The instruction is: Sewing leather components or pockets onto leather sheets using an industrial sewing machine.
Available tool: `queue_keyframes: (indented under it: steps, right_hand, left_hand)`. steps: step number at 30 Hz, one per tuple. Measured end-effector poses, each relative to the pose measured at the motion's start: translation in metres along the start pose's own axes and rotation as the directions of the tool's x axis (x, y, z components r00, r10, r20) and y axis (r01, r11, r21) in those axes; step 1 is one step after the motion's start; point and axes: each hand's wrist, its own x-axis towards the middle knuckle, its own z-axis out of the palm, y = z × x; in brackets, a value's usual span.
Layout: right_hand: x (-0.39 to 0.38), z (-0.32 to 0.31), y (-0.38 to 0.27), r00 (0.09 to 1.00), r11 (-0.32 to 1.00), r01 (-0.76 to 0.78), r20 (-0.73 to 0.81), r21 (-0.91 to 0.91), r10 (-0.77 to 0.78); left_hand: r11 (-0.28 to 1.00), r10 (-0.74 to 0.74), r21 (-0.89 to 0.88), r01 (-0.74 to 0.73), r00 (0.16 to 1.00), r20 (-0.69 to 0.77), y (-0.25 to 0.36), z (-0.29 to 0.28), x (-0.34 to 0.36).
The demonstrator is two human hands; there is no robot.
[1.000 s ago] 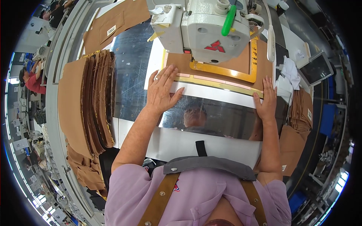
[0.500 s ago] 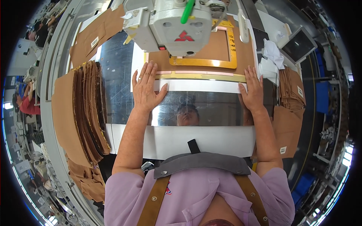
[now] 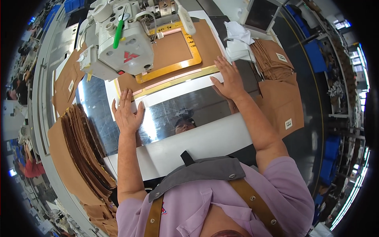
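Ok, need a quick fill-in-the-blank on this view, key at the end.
1. The stick on the white machine head is coloured ____.
2. The panel beneath the yellow frame is coloured ____.
3. Between the left hand and the right hand, the ____ one is nearer the crumpled white material.

Missing words: green; brown; right.

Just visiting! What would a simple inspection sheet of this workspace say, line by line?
Surface: shiny metal tabletop, scratched.
Job's things: brown panel with yellow frame over it; white machine head above.
Clutter: left brown stack, right brown pieces, crumpled white material.
Hands: left hand flat at the panel's near left corner, right hand at its near right; neither grips anything.
Cables: pale cable or tube at the machine head.
Surroundings: dark screen, blue bins, person in red.
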Motion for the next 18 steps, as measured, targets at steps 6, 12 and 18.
queue_keyframes:
  steps: [6,12,18]
  right_hand:
    - [0.0041,0.0037,0.0004,0.999,0.999,-0.043,-0.023,0.014,0.044]
    - [-0.0038,0.0046,-0.0003,0.998,0.997,-0.055,-0.028,0.054,0.057]
    - [0.0008,0.0013,-0.0026,0.998,0.998,-0.059,0.03,-0.025,0.06]
  left_hand:
    - [1.0,-0.002,-0.004,0.002,0.999,-0.049,-0.0036,0.0,-0.0021]
    - [0.994,-0.082,-0.072,0.08,0.996,-0.028,0.0015,0.0006,-0.0062]
    - [0.995,-0.085,0.041,0.088,0.993,-0.081,-0.0048,0.0034,-0.0056]
